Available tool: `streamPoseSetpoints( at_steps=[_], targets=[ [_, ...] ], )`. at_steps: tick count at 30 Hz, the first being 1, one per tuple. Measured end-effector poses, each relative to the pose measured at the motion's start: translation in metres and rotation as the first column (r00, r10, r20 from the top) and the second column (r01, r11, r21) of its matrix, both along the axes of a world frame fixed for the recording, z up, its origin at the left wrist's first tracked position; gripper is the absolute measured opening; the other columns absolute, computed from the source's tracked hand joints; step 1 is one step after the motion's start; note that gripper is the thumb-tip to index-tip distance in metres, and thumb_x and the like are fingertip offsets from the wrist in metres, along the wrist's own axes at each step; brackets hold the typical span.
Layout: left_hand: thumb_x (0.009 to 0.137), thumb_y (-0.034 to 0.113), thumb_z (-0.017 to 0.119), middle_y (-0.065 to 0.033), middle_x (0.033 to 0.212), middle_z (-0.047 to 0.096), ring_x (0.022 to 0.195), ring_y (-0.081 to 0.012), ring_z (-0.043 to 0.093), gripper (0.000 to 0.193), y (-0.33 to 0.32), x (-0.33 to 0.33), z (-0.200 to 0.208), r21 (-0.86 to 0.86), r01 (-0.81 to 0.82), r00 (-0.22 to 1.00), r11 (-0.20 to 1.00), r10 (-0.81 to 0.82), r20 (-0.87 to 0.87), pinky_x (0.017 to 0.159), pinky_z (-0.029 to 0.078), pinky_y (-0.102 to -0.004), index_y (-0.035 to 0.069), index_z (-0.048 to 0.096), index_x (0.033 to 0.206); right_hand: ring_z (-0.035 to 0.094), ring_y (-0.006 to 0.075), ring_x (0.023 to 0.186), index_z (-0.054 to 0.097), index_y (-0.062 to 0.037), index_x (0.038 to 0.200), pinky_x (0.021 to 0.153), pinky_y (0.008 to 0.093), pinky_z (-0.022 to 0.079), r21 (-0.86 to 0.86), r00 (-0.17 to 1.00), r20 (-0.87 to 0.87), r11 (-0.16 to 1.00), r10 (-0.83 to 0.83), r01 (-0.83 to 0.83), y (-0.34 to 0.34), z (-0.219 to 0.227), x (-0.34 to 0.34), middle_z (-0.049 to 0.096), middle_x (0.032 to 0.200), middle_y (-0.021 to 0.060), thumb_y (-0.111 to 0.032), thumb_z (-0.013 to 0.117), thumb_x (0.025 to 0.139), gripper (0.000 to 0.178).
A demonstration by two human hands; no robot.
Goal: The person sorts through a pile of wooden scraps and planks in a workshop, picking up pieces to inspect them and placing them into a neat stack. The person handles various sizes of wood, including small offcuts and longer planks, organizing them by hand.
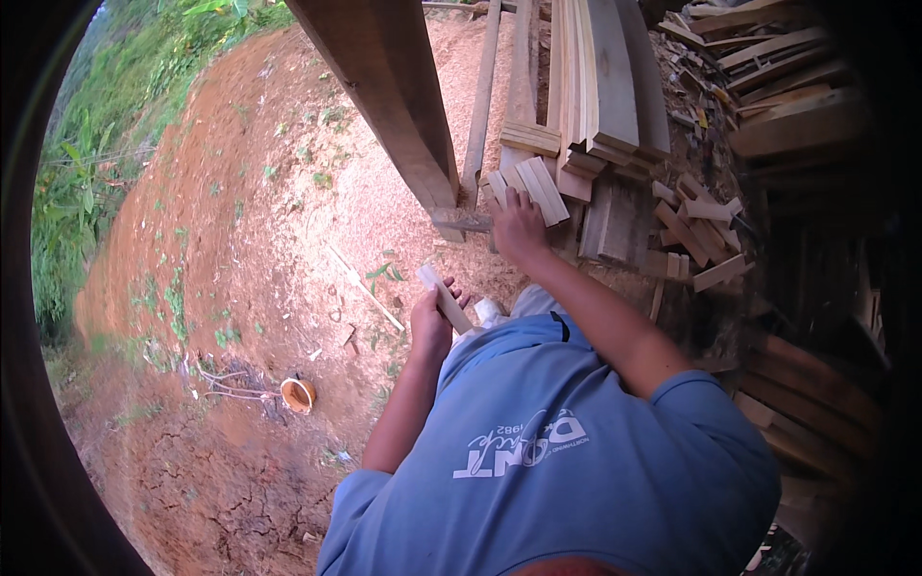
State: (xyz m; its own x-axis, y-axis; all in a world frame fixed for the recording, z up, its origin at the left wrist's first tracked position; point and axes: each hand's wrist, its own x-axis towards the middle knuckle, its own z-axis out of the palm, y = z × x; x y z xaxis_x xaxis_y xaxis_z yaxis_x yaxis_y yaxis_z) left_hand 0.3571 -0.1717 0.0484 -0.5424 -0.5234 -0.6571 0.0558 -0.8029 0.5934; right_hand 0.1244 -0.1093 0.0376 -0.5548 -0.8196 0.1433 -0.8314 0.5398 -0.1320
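My left hand (432,322) is closed around a short, pale wooden strip (447,301), which slants up out of the fingers in front of my body. Farther forward and to the right, my right hand (520,228) has its fingers curled over the near end of some short wooden pieces (544,190). These pieces lie side by side on top of longer boards. The fingertips grip the leftmost piece; the thumb is mostly hidden.
Long planks (610,77) are stacked beyond my right hand. Offcuts (696,226) lie heaped to the right. A thick wooden post (394,96) slants in from above. Sawdust covers the ground ahead, and an orange-brown container (298,395) lies on the dirt at left.
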Motion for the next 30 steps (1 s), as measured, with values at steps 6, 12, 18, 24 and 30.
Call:
streamPoseSetpoints(
  at_steps=[6,12,18,24,30],
  targets=[
    [0.111,0.025,0.033,-0.0193,0.108,0.056,0.102,-0.0292,0.061,0.048,0.0,0.001,0.002,0.004,-0.005,1.0,1.0,0.005,0.024,0.102,0.055,-0.0484,-0.014,0.047,0.133,0.054,0.034,0.112,0.064,-0.0095,0.124,0.088,0.0464,0.048,-0.013,1.0,0.022,1.0,-0.017,0.017,0.002,-0.002,-0.002,0.055,0.119,0.0151,-0.018,0.07,0.081,0.045],
    [0.111,0.026,0.034,-0.0194,0.109,0.056,0.102,-0.029,0.061,0.047,0.0,0.0,0.006,0.003,0.004,1.0,1.0,-0.004,0.027,0.102,0.055,-0.0485,-0.014,0.048,0.133,0.054,0.0325,0.111,0.064,-0.0087,0.124,0.087,0.0459,0.047,-0.009,0.999,0.031,1.0,-0.011,0.011,0.001,0.001,-0.002,0.055,0.117,0.0138,-0.017,0.068,0.081,0.044],
    [0.11,0.024,0.038,-0.0186,0.113,0.06,0.1,-0.0252,0.062,0.042,0.0,-0.002,0.002,0.019,-0.014,0.999,1.0,0.014,0.036,0.097,0.058,-0.048,-0.01,0.054,0.128,0.054,0.0315,0.111,0.064,-0.0079,0.124,0.088,0.0453,0.047,-0.002,1.0,0.025,1.0,-0.009,0.009,0.001,0.002,-0.002,0.055,0.116,0.0129,-0.016,0.066,0.082,0.044],
    [0.109,0.023,0.036,-0.0196,0.11,0.058,0.101,-0.0275,0.061,0.042,-0.003,-0.004,0.004,0.036,0.012,0.999,0.999,-0.014,0.035,0.099,0.056,-0.049,-0.011,0.051,0.13,0.055,0.0317,0.112,0.064,-0.0091,0.128,0.089,0.0451,0.047,-0.005,1.0,0.03,1.0,0.007,-0.007,0.004,0.004,-0.003,0.056,0.117,0.0128,-0.015,0.065,0.083,0.045],
    [0.105,0.014,0.036,-0.0174,0.108,0.057,0.1,-0.0276,0.06,0.038,-0.009,-0.01,-0.004,0.017,0.079,0.996,0.997,-0.08,0.046,0.095,0.055,-0.0473,-0.009,0.049,0.132,0.061,0.033,0.108,0.068,-0.0075,0.12,0.088,0.0449,0.053,-0.229,0.959,0.265,0.959,-0.103,0.166,0.043,0.026,-0.021,0.058,0.117,0.0143,-0.01,0.063,0.086,0.034]
  ],
)
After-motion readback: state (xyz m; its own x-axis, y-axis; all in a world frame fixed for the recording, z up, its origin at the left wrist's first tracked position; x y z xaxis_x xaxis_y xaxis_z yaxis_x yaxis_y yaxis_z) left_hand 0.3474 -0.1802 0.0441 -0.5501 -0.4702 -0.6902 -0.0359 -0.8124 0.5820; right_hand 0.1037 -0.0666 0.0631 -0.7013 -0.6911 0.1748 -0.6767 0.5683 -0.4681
